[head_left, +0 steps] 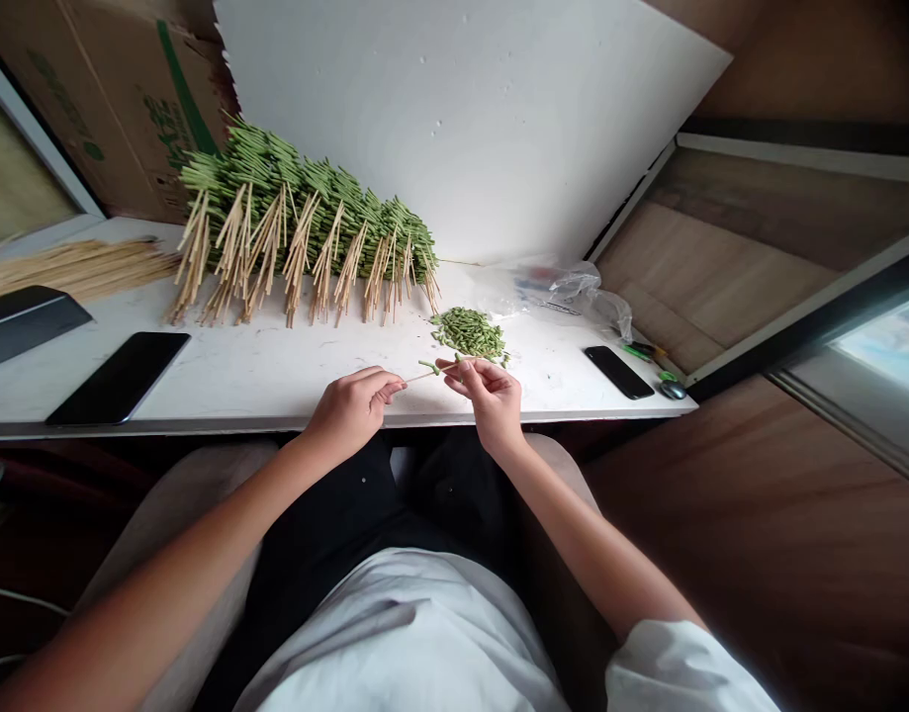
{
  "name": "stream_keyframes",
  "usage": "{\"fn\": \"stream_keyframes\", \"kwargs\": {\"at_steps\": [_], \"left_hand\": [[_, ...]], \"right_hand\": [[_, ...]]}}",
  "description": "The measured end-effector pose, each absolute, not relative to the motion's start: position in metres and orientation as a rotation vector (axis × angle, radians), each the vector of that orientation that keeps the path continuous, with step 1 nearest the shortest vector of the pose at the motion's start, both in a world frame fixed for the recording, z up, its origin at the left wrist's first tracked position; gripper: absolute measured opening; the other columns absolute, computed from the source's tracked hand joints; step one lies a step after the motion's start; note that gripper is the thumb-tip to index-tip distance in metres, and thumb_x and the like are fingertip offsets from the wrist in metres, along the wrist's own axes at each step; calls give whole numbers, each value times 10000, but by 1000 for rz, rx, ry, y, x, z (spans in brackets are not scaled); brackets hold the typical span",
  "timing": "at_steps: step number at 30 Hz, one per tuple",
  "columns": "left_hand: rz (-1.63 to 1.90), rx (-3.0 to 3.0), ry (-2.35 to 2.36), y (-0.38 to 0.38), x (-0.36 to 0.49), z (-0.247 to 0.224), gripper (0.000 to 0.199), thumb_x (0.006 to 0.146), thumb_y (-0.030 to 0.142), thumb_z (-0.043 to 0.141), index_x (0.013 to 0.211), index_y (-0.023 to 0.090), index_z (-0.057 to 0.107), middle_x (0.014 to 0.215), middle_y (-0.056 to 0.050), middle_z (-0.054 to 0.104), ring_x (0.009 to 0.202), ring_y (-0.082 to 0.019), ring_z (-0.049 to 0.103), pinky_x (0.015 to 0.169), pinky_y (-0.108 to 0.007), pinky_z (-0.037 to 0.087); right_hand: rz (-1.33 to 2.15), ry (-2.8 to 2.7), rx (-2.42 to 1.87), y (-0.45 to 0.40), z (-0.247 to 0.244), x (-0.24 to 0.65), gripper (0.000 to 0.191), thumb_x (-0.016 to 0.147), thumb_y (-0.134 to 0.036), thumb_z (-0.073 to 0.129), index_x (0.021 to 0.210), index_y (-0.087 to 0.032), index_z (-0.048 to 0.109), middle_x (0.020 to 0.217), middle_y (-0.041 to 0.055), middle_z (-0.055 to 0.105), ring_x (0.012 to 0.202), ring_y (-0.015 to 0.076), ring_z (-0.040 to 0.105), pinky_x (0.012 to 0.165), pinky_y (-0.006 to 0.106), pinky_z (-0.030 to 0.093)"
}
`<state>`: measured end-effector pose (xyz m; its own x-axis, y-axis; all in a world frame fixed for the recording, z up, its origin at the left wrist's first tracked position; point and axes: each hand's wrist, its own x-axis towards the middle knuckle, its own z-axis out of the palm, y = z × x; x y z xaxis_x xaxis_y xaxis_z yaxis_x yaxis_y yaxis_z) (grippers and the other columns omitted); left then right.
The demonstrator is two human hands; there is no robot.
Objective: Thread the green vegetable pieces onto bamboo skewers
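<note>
My left hand (359, 403) is closed around the near end of a thin wooden skewer (418, 378), pinched between thumb and fingers. One short green bean piece (429, 367) sits crosswise on the skewer, between my two hands. My right hand (493, 396) is closed at the skewer's far end, thumb against fingers, with another green bean piece (458, 359) showing at the fingertips. Just beyond my right hand lies a heap of cut green bean pieces (469, 331) on the white table (276, 381).
Stacked bean skewers (298, 198) stand at the back left, bare ends facing me. Loose skewers (83, 267), a black phone (120, 378) and a dark stand (31, 321) lie left. A plastic bag (558, 287) and another phone (618, 372) lie right. A white board (469, 119) rises behind.
</note>
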<state>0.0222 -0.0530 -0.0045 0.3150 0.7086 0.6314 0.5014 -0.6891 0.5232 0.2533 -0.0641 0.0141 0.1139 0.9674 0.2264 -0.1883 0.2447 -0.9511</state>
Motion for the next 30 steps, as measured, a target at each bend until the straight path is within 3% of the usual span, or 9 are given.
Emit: {"fn": "stream_keyframes", "kwargs": {"at_steps": [11,19,23,27,30], "left_hand": [[1344,2365,1051,-58,29,-3,250,1068,185,532,950,180,752,832,-45,739,732,-171,693,713,-274,525],[1336,2276,1114,-46,25,-11,254,1091,276,548,970,190,753,809,-33,738,730,-175,689,729,-288,519],[1295,2241,1219,-34,13,-20,273,1097,316,534,1004,192,758,834,-37,743,756,-190,693,738,-304,516],[1293,2251,1304,-24,2,-24,272,1091,317,529,1032,191,763,956,-63,757,841,-205,701,771,-316,521],[1373,2268,1356,-20,-3,-23,289,1084,328,536,1023,180,777,1014,-84,715,880,-213,686,780,-325,525]], "right_hand": [[1105,-1166,-960,-66,2,243,408,821,-606,880,947,-220,840,1071,90,852,1091,301,804,1049,454,631],[1138,-1084,-963,-50,10,261,450,830,-615,870,1013,-205,832,1108,102,840,1195,335,781,1016,472,661],[929,-1134,-1003,-16,18,297,489,910,-661,756,1079,-204,799,1034,113,842,1111,317,809,926,450,684],[605,-1304,-1177,36,30,334,463,966,-599,661,1147,-183,758,1022,129,841,1062,297,810,846,417,675],[380,-1544,-1371,77,46,347,341,983,-413,633,1157,-154,770,1066,138,841,1102,274,786,959,408,628]]}}
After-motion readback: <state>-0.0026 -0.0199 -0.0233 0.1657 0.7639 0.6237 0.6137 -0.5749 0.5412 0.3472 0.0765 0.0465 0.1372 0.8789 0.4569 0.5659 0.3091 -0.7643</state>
